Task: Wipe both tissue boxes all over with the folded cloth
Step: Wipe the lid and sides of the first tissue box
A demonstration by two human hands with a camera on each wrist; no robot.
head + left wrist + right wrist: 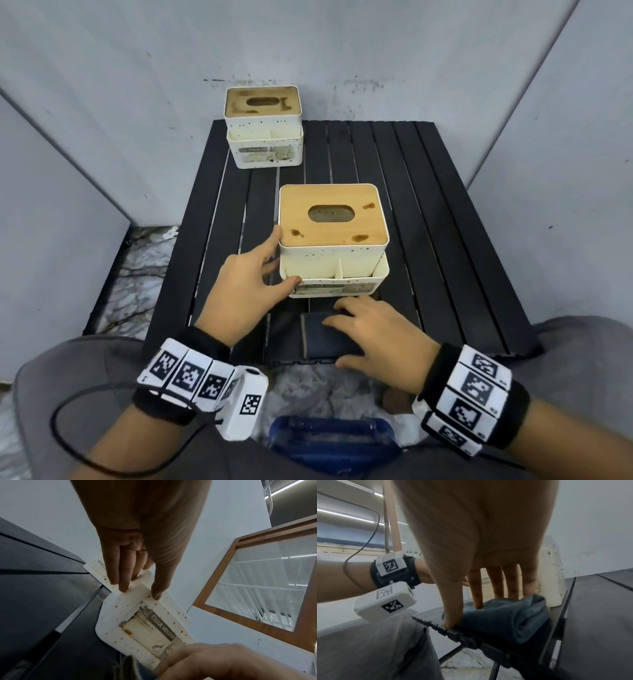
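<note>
The near tissue box (334,233) is white with a stained bamboo lid and stands mid-table; its speckled front label (147,626) reads "TISSUE HOLDER". My left hand (274,260) touches its left side with straight fingers (123,585), thumb on the front-left corner. A second, dirtier tissue box (263,126) stands at the far left of the table. The folded dark blue cloth (318,342) lies at the table's near edge, just in front of the near box. My right hand (339,341) covers it, fingers on top and thumb at its near edge, gripping the bunched cloth (508,618).
The black slatted table (428,205) stands between grey walls that close in on three sides. Its right half is bare slats. My knees in grey trousers sit against the near edge, with a blue object (332,435) between them. Marbled floor shows at the left.
</note>
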